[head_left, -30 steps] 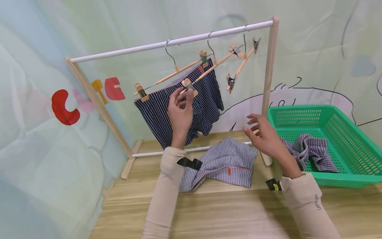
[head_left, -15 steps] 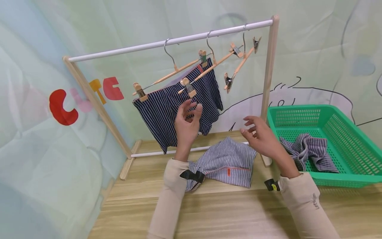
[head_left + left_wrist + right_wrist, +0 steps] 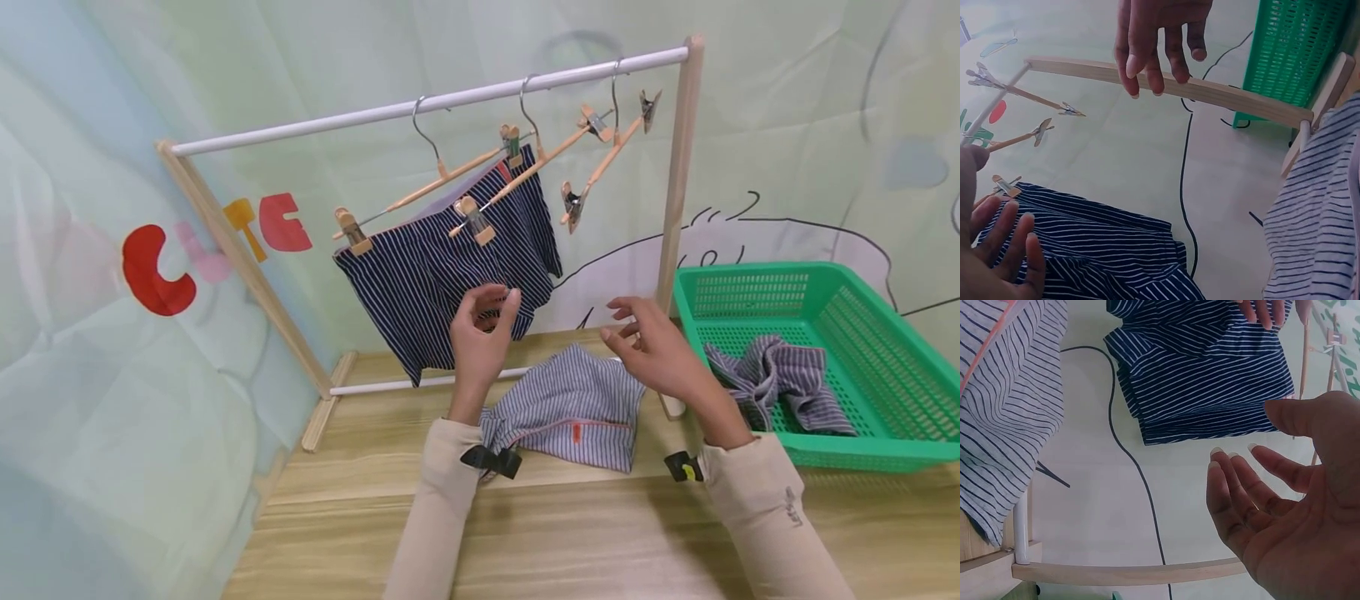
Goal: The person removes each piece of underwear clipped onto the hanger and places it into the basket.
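Dark navy striped shorts (image 3: 420, 292) hang by two clips from the leftmost hanger (image 3: 420, 196) on the rack. In front of them, my left hand (image 3: 480, 337) is held up with loosely curved fingers and nothing in its grasp. My right hand (image 3: 656, 346) hovers near the rack's right post, fingers relaxed, holding nothing; the right wrist view shows its bare palm (image 3: 1316, 519). Below and between the hands, light grey striped shorts (image 3: 577, 417) with an orange-red trim lie on the table across the rack's lower bar. A middle hanger (image 3: 540, 167) with clips hangs bare above the left hand.
The wooden rack's right post (image 3: 678, 183) stands beside a green basket (image 3: 877, 454) holding a crumpled striped garment (image 3: 787, 379). A third bare clip hanger (image 3: 607, 162) hangs near that post. A patterned curtain (image 3: 225, 75) rises behind the wooden table (image 3: 360, 500).
My left hand has let go of the middle hanger's near clip and moved down and slightly right. My right hand has shifted slightly left and down.
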The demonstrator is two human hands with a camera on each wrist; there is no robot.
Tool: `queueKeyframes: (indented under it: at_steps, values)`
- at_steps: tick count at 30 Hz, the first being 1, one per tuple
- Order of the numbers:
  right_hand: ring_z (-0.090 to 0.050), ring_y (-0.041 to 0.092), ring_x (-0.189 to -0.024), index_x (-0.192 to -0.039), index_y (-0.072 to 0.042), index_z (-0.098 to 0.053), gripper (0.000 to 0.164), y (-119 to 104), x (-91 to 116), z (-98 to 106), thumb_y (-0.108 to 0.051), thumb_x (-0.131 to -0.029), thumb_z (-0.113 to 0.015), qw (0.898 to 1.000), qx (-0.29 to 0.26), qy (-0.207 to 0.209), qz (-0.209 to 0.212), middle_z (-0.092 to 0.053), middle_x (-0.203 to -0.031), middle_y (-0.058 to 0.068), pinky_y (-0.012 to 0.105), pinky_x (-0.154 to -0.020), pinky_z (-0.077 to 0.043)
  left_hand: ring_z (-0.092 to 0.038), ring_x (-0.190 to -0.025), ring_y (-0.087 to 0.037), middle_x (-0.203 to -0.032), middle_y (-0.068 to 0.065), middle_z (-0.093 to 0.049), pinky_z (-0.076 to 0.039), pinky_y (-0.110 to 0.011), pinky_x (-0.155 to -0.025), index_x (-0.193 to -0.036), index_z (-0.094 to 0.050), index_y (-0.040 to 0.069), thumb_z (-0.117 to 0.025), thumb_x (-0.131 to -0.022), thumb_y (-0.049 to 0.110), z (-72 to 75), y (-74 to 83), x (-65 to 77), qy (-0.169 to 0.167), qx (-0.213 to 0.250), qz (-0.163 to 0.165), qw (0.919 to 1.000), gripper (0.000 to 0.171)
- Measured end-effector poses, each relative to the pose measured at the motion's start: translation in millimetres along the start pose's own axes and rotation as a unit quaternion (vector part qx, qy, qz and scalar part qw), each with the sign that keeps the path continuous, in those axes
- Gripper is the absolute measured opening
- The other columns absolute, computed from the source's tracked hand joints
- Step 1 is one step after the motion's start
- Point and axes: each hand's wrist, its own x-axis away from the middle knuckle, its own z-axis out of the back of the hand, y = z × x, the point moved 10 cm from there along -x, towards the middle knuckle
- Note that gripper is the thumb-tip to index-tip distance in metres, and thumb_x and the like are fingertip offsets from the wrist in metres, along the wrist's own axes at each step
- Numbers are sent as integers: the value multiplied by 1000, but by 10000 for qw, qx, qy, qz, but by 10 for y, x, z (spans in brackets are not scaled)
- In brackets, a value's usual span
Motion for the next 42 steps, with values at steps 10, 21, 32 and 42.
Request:
queueKeyframes:
  at_steps: [10,21,32,42]
  values:
    - [-54,35,-98,-132,0,-38,45,13,-33,-96,-22,-95,-53,9996,172,-243,-13,-43,-120,25,52,-76,-51,-58,-89,-29,-99,-24,-64,-49,-49,-72,-106,-57,-10,-61,-88,3,-15,60,24,-110,83,-327,9994,23]
    - [-54,34,-95,-130,-1,-42,48,73,-63,-343,-19,-90,-61,9966,510,-631,114,-48,-117,24,49,-74,-52,-58,-90,-30,-98,-27,-64,-48,-43,-74,-104,-58,-9,-54,-86,-7,-22,91,77,-126,-13,-171,9998,18]
    - [-53,37,-104,-131,0,-42,54,159,43,-692,-24,-88,-64,9885,737,-1312,114,-49,-123,28,55,-85,-48,-61,-81,-28,-92,-23,-66,-48,-52,-71,-98,-60,-6,-50,-85,-11,-36,-5,115,-201,-187,-171,9995,17]
    - [-47,41,-113,-135,-2,-39,59,225,76,-836,-26,-87,-65,9813,1153,-1541,73,-46,-127,32,58,-91,-43,-60,-81,-29,-92,-25,-65,-48,-51,-70,-98,-60,-7,-48,-84,-13,-76,170,94,-296,-237,-320,9988,20]
